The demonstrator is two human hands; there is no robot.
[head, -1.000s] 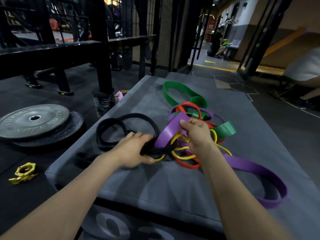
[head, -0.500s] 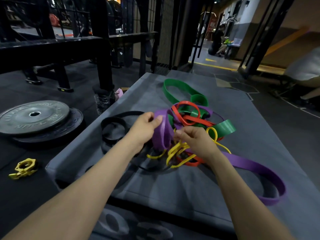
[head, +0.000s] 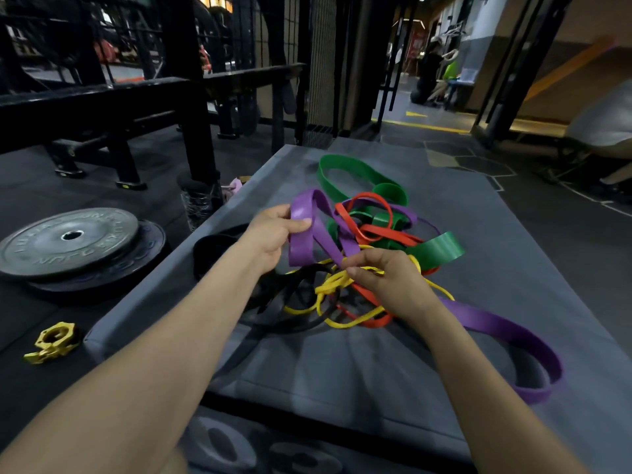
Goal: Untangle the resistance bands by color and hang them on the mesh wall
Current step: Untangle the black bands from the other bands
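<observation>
Resistance bands lie knotted together on the grey padded surface (head: 444, 354). The left hand (head: 270, 234) pinches a raised loop of the purple band (head: 302, 230) between thumb and fingers. The right hand (head: 390, 278) curls its grip over the yellow band (head: 333, 285), amid red band (head: 386, 230), green band (head: 345, 172) and black band (head: 297, 278).

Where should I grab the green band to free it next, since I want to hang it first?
Probably the far loop of the green band, coming from above at the far end of the mat. That loop lies flat and clear, while its near part is threaded under the red band and purple band.
</observation>
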